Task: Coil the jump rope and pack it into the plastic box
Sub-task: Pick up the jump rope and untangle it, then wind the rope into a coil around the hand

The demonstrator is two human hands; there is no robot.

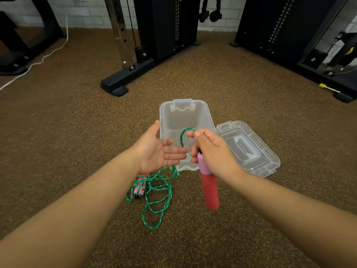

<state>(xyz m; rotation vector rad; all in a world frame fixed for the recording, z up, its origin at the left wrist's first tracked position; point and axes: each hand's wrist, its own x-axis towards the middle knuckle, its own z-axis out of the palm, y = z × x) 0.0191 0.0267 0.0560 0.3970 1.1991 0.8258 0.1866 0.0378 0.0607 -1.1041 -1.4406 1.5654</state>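
On the floor (77, 132) ahead of you the plastic box (201, 113) stands open and empty, its lid (251, 151) just beside it. Most of the jump rope (157, 190) lies loose below your hands, second handle (140, 187) among it. Your left hand (158, 149) is spread open; your right hand (210, 149) clamps the red handle (209, 187), one loop formed. Coiling looks barely begun; packing remains.

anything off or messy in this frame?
Mostly the green rope: it lies in a loose tangle on the floor over the second handle, not coiled. The lid lies off, right of the open plastic box. The right hand holds one handle; the left hand is open. No damage visible.
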